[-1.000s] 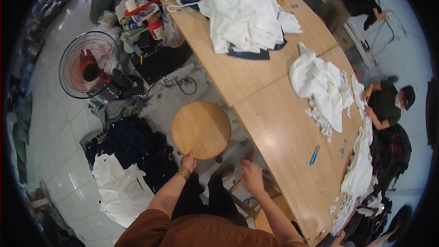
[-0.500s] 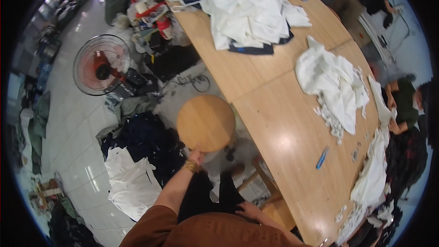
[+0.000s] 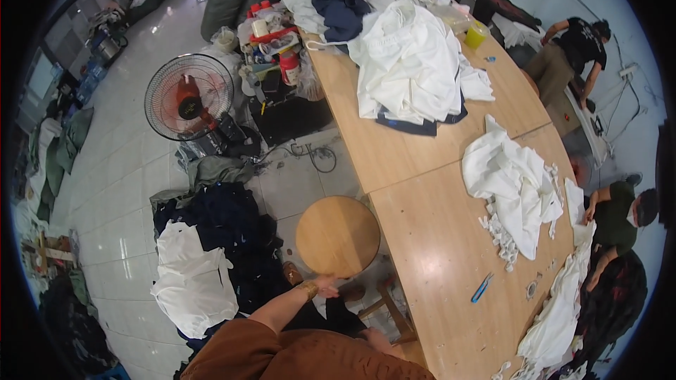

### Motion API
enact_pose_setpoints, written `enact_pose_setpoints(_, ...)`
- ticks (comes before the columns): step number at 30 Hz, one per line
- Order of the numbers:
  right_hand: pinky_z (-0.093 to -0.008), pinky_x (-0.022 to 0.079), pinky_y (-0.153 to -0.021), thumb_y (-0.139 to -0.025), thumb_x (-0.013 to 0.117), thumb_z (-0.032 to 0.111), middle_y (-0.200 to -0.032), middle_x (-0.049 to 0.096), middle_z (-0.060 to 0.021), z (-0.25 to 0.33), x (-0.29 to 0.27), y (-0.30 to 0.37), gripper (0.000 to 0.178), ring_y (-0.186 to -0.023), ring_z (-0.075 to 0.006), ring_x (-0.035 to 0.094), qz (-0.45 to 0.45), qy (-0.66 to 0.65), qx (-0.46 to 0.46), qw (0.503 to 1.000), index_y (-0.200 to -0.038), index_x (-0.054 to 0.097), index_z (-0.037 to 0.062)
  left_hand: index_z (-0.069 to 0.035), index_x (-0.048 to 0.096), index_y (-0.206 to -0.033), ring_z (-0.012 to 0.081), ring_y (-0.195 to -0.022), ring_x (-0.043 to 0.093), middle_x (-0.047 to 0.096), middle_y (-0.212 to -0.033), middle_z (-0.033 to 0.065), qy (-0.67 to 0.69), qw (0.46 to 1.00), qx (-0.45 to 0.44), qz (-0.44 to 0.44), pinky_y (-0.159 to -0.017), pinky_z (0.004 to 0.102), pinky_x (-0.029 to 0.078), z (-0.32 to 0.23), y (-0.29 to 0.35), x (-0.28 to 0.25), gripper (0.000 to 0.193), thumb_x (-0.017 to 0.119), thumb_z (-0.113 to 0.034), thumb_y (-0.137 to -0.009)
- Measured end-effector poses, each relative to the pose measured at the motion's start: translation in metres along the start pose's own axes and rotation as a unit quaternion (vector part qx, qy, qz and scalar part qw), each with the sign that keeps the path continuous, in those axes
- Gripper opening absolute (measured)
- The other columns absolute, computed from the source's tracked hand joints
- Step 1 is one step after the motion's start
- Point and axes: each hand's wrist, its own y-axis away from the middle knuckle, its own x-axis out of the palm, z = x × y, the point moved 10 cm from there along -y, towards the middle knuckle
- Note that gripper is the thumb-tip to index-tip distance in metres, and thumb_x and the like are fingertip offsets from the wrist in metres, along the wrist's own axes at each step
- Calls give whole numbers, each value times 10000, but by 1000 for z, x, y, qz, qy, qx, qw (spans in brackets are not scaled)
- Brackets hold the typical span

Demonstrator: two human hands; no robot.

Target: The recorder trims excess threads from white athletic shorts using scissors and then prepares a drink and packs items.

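Observation:
My left hand (image 3: 324, 286) is at the near edge of a round wooden stool (image 3: 338, 236), its fingers stretched out and holding nothing. Whether the fingertips still touch the stool's rim is hard to tell. My right hand (image 3: 380, 343) rests low by my thigh, beside the table edge, its fingers loosely extended with nothing seen in them. To the right stands a long wooden table (image 3: 415, 239). On it lie a crumpled white garment (image 3: 507, 183) with small white scraps, and a blue thread snipper (image 3: 482, 288).
White garments (image 3: 405, 63) and navy cloth are heaped at the table's far end, near a yellow cup (image 3: 477, 34). A fan (image 3: 189, 96) stands on the left floor. White cloth (image 3: 193, 274) covers a navy pile beside the stool. Co-workers are along the right.
My view has tilted up, so the scene sits lower in the picture. My left hand has loosened from the stool's edge. The right hand stays low near my thigh.

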Motion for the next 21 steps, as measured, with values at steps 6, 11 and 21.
enact_pose_setpoints(6, -405, 455, -819, -828, 567, 398, -1002, 585, -177, 16, -33, -66, 346, -962, -339, 553, 34, 18, -53, 998, -1016, 633, 115, -151, 650, -990, 325, -922, 593, 622, -974, 156, -781, 577, 235, -43, -770, 443, 471, -39, 86, -18, 398, 561, -477, -782)
enact_pose_setpoints(11, -403, 456, -817, -831, 563, 393, -1005, 589, -178, 133, -95, -182, 350, -960, -340, 557, 84, 132, -206, 966, -1020, 631, 107, -146, 650, -986, 249, -955, 552, 629, -964, 76, -729, 625, 277, -2, -781, 381, 441, -68, 103, -42, 296, 498, -364, -855)
enact_pose_setpoints(21, -400, 459, -812, -838, 554, 384, -1010, 597, -181, 259, -154, -321, 356, -956, -342, 566, 117, 189, -247, 943, -1027, 628, 91, -75, 634, -1079, 238, -906, 584, 624, -1034, 114, -672, 658, 274, 202, -766, 374, 445, -157, 169, -89, 367, 546, -370, -878)
